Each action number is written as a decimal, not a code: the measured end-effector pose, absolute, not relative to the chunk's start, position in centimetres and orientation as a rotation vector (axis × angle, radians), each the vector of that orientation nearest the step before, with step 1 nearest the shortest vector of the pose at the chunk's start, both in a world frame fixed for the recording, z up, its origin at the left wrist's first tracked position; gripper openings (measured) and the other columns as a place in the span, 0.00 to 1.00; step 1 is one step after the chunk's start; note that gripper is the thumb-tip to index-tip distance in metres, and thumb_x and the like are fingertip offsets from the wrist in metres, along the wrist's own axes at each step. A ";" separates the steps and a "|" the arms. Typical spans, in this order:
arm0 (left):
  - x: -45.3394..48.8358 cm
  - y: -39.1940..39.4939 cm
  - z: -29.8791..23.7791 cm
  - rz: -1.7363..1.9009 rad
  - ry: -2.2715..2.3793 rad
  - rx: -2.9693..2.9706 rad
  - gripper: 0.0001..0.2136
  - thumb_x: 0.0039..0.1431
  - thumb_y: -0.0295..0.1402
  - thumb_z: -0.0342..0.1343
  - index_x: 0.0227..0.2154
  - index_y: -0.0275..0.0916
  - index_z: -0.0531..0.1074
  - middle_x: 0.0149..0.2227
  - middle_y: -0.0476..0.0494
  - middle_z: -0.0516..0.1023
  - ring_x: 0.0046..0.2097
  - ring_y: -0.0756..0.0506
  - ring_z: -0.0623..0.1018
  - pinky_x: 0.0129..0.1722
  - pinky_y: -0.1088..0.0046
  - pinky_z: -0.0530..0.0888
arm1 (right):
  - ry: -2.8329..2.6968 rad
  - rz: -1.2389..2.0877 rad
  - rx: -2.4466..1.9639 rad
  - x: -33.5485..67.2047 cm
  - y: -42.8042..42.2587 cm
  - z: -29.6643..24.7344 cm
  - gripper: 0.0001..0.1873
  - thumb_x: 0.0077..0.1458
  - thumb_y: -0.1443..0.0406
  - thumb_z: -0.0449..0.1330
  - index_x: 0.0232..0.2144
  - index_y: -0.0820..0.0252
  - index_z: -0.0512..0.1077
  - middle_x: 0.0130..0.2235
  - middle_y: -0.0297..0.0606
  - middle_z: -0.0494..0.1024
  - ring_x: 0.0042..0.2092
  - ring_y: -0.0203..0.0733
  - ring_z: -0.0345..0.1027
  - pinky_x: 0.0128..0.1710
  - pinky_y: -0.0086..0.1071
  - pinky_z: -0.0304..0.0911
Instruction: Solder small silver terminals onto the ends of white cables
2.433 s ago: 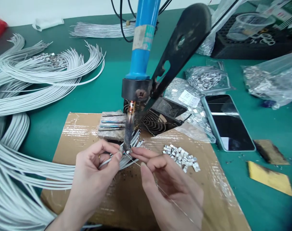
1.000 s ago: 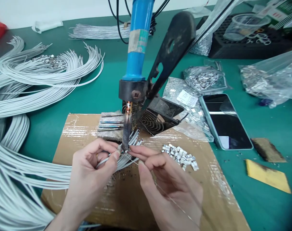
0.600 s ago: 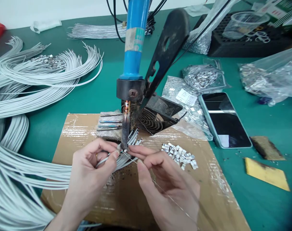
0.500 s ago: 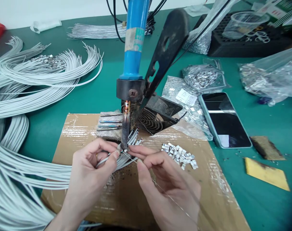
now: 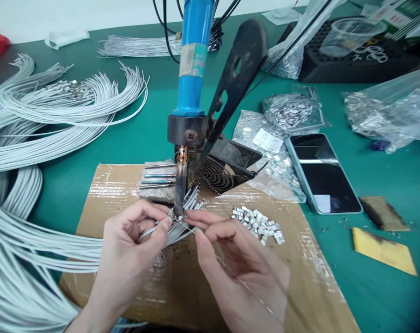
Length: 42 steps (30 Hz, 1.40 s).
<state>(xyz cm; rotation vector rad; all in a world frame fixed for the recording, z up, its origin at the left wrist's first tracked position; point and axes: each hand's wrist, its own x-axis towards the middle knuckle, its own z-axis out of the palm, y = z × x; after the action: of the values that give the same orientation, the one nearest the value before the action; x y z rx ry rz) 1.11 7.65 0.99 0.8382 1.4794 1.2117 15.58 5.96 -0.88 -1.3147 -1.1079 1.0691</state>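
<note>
A blue-handled soldering iron (image 5: 192, 78) stands fixed in a black stand (image 5: 232, 88), tip pointing down at a taped cardboard sheet (image 5: 119, 189). My left hand (image 5: 131, 249) pinches the end of a white wire (image 5: 150, 233) right under the iron's tip (image 5: 179, 203). My right hand (image 5: 237, 268) pinches a thin solder wire (image 5: 246, 286), its end meeting the tip from the right. More white wire ends (image 5: 192, 199) fan out beneath the tip.
A pile of small metal terminals (image 5: 258, 225) lies right of my hands. Long white wire bundles (image 5: 39, 138) fill the left side. A phone (image 5: 322, 173), bags of metal parts (image 5: 293, 111), a yellow sponge (image 5: 385, 256) and a black tray (image 5: 362, 60) sit to the right.
My hands stay at the iron's tip with almost no movement. The view has shifted slightly, and my right thumb has edged a little toward the tip.
</note>
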 end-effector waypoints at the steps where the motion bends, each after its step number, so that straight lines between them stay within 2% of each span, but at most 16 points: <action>1: 1.1 7.7 1.0 1.209 1.477 0.841 0.07 0.49 0.21 0.70 0.22 0.38 0.81 0.29 0.52 0.84 0.22 0.59 0.70 0.22 0.89 0.66 | -1.110 1.073 -1.314 15.6 6.0 -0.9 0.11 0.62 0.69 0.64 0.27 0.54 0.73 0.44 0.38 0.89 0.49 0.44 0.85 0.49 0.32 0.78; 4: 1.1 7.8 1.3 1.206 1.484 0.843 0.08 0.46 0.20 0.70 0.21 0.37 0.80 0.27 0.53 0.83 0.21 0.60 0.68 0.21 0.89 0.64 | -1.100 1.096 -1.314 15.7 6.0 -0.9 0.11 0.62 0.69 0.64 0.27 0.54 0.73 0.44 0.38 0.89 0.48 0.45 0.85 0.48 0.33 0.79; 9: 1.2 7.7 1.2 1.204 1.484 0.820 0.08 0.48 0.20 0.70 0.22 0.37 0.80 0.29 0.52 0.83 0.22 0.58 0.71 0.23 0.87 0.67 | -1.083 1.101 -1.313 15.6 6.0 -0.8 0.11 0.62 0.70 0.64 0.27 0.54 0.73 0.44 0.38 0.89 0.47 0.44 0.85 0.47 0.32 0.79; 16: 1.5 7.6 1.3 1.217 1.488 0.810 0.08 0.47 0.20 0.71 0.22 0.37 0.80 0.30 0.52 0.84 0.23 0.59 0.72 0.23 0.89 0.67 | -1.090 1.081 -1.300 15.6 6.0 -0.8 0.12 0.62 0.70 0.65 0.27 0.53 0.74 0.42 0.35 0.88 0.47 0.42 0.85 0.47 0.30 0.78; 21: 1.7 7.7 1.4 1.250 1.505 0.776 0.08 0.47 0.20 0.71 0.22 0.37 0.80 0.30 0.52 0.84 0.24 0.59 0.73 0.24 0.89 0.68 | -1.089 1.084 -1.302 15.6 6.0 -0.8 0.11 0.63 0.69 0.65 0.27 0.54 0.74 0.43 0.38 0.88 0.47 0.44 0.85 0.47 0.31 0.78; 28: 1.3 7.8 1.2 1.209 1.492 0.840 0.08 0.48 0.20 0.70 0.22 0.38 0.81 0.28 0.52 0.83 0.21 0.59 0.68 0.21 0.88 0.65 | -1.111 1.064 -1.323 15.6 6.0 -0.9 0.11 0.62 0.69 0.65 0.27 0.54 0.74 0.42 0.37 0.88 0.46 0.44 0.85 0.45 0.30 0.78; 39: 1.2 7.7 1.2 1.209 1.476 0.845 0.08 0.47 0.20 0.72 0.22 0.38 0.81 0.30 0.52 0.84 0.24 0.59 0.74 0.25 0.91 0.68 | -1.081 1.029 -1.326 15.3 6.0 -0.7 0.11 0.62 0.69 0.66 0.27 0.53 0.75 0.41 0.36 0.88 0.44 0.42 0.85 0.45 0.30 0.77; 42: 1.1 7.8 1.1 1.201 1.484 0.849 0.08 0.46 0.19 0.71 0.22 0.38 0.81 0.29 0.52 0.83 0.22 0.59 0.72 0.23 0.91 0.67 | -1.091 1.038 -1.331 15.4 6.0 -0.9 0.11 0.62 0.69 0.66 0.27 0.53 0.75 0.41 0.35 0.88 0.44 0.42 0.85 0.45 0.30 0.77</action>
<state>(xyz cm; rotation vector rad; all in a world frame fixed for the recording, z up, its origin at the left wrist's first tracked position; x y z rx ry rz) 1.12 7.75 1.11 0.8491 1.4839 1.2007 15.39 6.00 -0.85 -1.3312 -1.0913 1.0375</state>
